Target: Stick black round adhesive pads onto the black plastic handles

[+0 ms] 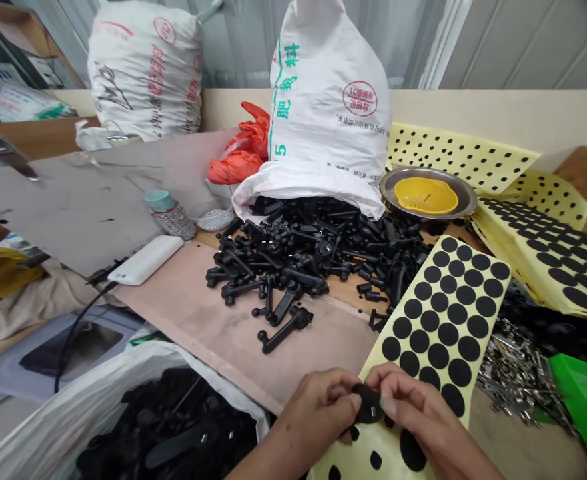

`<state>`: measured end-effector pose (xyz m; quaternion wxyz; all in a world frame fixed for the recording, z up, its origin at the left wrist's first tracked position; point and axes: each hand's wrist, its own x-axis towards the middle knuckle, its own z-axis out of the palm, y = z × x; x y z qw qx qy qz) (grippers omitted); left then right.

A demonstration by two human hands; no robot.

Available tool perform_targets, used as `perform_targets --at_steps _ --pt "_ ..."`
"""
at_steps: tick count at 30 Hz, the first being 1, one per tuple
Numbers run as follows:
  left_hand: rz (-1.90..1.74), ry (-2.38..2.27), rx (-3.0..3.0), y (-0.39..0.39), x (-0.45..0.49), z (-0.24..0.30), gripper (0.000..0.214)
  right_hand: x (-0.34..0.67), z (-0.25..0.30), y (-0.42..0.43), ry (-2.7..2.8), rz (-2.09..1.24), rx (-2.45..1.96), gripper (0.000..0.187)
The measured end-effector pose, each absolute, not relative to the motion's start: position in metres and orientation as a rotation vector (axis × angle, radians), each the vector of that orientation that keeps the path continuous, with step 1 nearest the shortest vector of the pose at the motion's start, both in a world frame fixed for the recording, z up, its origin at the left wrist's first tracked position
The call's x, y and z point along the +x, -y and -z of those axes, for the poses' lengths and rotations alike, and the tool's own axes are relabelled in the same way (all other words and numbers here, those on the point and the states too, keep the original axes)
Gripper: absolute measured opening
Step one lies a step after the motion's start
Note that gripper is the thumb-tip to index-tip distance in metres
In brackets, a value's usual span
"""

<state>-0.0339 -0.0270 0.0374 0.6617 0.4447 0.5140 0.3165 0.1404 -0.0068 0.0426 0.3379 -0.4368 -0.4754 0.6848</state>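
Observation:
Between my left hand point(318, 410) and my right hand point(416, 410), a black round part point(370, 404) is pinched by the fingertips and thumbs of both. A small shiny metal bit shows on its face. Under the hands lies a yellow sheet point(473, 427) bearing rows of black round stickers; near me several spots on it are bare or hold only small black dots. Just beyond, a black crank-shaped plastic handle point(286, 331) lies at the front of a heap of similar black plastic parts point(318, 250). My fingers hide part of the round piece's rim.
A white sack point(331, 100) spills the heap; another sack point(146, 67) stands back left. At right are a metal bowl with a yellow basket point(426, 195), more sticker sheets point(563, 247), small metal parts point(521, 367) and a green tray point(583, 400). A white power bank point(147, 260) lies left.

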Motion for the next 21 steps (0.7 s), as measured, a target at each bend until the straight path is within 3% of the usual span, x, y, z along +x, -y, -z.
perform_targets --at_steps 11,17,21 --pt "-0.847 -1.282 1.199 0.038 -0.030 -0.043 0.027 0.141 -0.041 0.016 1.479 -1.478 -1.138 0.021" --pt "-0.976 -1.285 1.192 0.048 -0.031 -0.049 0.034 0.143 -0.051 0.023 0.962 -1.988 -1.039 0.024" --pt "-1.050 -1.346 1.309 0.057 -0.032 -0.056 0.029 0.142 -0.049 0.024 0.715 -2.043 -0.948 0.022"
